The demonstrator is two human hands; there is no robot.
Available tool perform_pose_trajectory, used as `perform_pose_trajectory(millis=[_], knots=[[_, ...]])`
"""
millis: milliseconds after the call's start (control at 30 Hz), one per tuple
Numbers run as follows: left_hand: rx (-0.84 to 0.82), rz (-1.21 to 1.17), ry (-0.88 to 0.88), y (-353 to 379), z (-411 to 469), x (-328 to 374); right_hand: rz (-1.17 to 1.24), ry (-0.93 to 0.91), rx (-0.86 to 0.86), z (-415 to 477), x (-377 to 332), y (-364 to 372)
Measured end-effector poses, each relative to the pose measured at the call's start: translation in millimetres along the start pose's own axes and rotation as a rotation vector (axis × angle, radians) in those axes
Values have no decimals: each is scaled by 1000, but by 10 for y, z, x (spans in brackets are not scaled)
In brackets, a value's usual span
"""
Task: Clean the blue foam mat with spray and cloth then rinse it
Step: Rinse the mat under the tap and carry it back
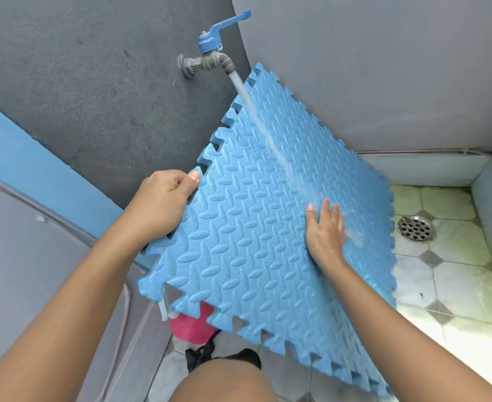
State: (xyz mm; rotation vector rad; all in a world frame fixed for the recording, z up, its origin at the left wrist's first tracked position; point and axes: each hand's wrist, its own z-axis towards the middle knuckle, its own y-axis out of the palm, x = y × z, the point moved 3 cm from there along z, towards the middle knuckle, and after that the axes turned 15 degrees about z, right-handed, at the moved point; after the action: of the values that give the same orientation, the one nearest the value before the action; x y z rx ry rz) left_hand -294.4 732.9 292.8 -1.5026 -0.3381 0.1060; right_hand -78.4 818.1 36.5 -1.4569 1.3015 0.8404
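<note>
At the far left we see a blue painted band [21, 158] running along the dark grey wall [79, 82], and below it our left forearm reaching in. Our left hand [163, 204] grips the blue foam mat [253, 242] at its toothed left edge: the thumb lies on the patterned face and the fingers [178, 181] are curled together around the edge, pinching the foam between them. Below those fingers a pink container [192, 326] shows under the mat's lower edge, with a dark piece of fabric [199, 356] just beneath it on the tiled floor, and our bare knee at the bottom of the view. Above and to the right of the left fingers a tap [210, 56] with a blue lever handle juts from the wall, and a stream of water [256, 111] falls from its spout onto the mat, which we hold tilted under the tap with its ridged face towards us. Our right hand [326, 230] lies flat on the wet face of the mat, fingers [327, 211] straight and close together, holding nothing, right where the water runs down. Further right of those fingers, past the mat's toothed right edge, lies a sunken tiled basin floor [456, 242] with greenish staining, and a round metal drain [416, 228] sits in it, near the mat's edge.
</note>
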Motion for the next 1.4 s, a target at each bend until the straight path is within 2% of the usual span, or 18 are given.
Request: perform_pose_trajectory(millis=[200, 267, 367, 500, 600, 700, 767, 900, 967, 1033, 1133, 1233, 1300, 1400], knots=[[-22, 77, -14, -65, 42, 56, 61, -580, -278, -1020, -1365, 703], [18, 122, -10, -122, 74, 35, 97, -672, -335, -1178, -1485, 784], [85, 194, 42, -151, 67, 8, 185, -595, -298, -839, -1488, 723], [140, 206, 101, -130, 23, 1, 193, -486, -143, 35, -1784, 631], [189, 186, 133, -148, 6, 1, 45, -446, -190, 647, -2089, 652], [235, 167, 150, -156, -10, -6, 126, -462, -283, 1145, -2143, 579], [259, 159, 169, -155, -29, -17, 131, -369, -218, 1526, -1885, 412], [278, 152, 204, -149, -48, -5, 34, 5, -32, 2068, -774, 45], [270, 155, 209, -140, -42, -12, 29, 38, 8, 2068, -514, 6], [267, 171, 221, -144, -42, -9, 85, -44, 2, 1939, -701, 65], [259, 174, 231, -152, -58, 14, 193, -249, -44, 1664, -1335, 256], [254, 165, 206, -162, -65, 20, 229, -447, -115, 1051, -1771, 535], [247, 164, 188, -169, -61, 18, 218, -545, -146, 448, -1774, 672], [241, 174, 180, -164, -47, 9, 208, -624, -166, -453, -1344, 717]])
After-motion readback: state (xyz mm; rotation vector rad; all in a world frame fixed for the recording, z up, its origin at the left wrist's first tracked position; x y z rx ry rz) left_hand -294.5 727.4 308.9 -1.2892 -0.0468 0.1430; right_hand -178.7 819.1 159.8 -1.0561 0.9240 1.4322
